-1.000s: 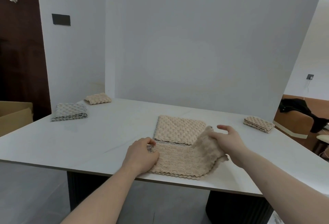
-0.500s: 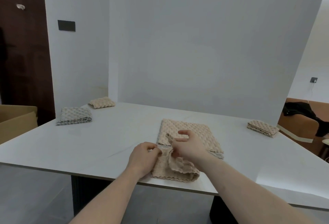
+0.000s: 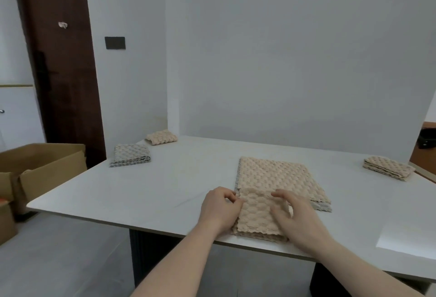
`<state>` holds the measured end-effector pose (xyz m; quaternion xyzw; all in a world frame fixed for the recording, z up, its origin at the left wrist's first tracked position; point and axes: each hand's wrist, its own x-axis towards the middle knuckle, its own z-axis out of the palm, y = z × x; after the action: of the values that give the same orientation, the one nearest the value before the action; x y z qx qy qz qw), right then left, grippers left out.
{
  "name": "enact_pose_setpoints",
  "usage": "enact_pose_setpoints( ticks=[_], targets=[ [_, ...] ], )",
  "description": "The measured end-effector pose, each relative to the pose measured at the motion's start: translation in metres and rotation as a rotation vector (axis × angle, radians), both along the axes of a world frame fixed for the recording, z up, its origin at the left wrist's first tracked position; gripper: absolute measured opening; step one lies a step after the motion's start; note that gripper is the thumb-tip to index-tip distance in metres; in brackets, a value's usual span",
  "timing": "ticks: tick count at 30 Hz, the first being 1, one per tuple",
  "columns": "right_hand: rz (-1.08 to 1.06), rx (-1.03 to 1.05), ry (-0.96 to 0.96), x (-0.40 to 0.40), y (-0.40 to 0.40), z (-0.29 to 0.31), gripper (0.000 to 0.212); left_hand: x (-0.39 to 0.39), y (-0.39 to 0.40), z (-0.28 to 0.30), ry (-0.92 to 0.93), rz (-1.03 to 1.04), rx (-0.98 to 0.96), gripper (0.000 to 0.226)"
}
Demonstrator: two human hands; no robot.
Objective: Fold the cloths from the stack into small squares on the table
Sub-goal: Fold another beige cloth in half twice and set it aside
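Observation:
A beige bumpy cloth (image 3: 257,219) lies folded over into a small rectangle at the near edge of the white table (image 3: 165,186). Its far part overlaps the flat stack of beige cloths (image 3: 280,176) behind it. My left hand (image 3: 220,209) pinches the folded cloth's left edge with curled fingers. My right hand (image 3: 296,217) lies on the cloth's right part, fingers bent loosely over the top layer, holding nothing that I can see.
A folded grey cloth (image 3: 131,157) and a folded beige cloth (image 3: 161,137) lie at the table's far left. Another folded beige pile (image 3: 388,170) sits far right. Open cardboard boxes (image 3: 42,169) stand on the floor to the left.
My right hand carried the cloth's right side across to the left and laid it down, halving the cloth. My left hand stayed at the left edge. The view shifted right.

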<state>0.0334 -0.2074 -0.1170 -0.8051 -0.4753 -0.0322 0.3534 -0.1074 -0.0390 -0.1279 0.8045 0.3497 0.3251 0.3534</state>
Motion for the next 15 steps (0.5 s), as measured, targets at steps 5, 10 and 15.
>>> enact_pose_setpoints(
  ticks=[5,10,15],
  targets=[
    [0.032,-0.199,-0.047,0.002,0.002,-0.021,0.059,0.001,-0.001,-0.001,0.028,0.022,0.032,0.028],
    [0.024,-0.338,-0.069,0.002,0.005,-0.022,0.067,0.002,0.001,-0.003,-0.07,-0.052,-0.002,0.009],
    [0.033,-0.377,-0.056,0.001,0.009,-0.023,0.069,0.003,0.005,-0.008,0.099,-0.178,0.144,0.033]
  ],
)
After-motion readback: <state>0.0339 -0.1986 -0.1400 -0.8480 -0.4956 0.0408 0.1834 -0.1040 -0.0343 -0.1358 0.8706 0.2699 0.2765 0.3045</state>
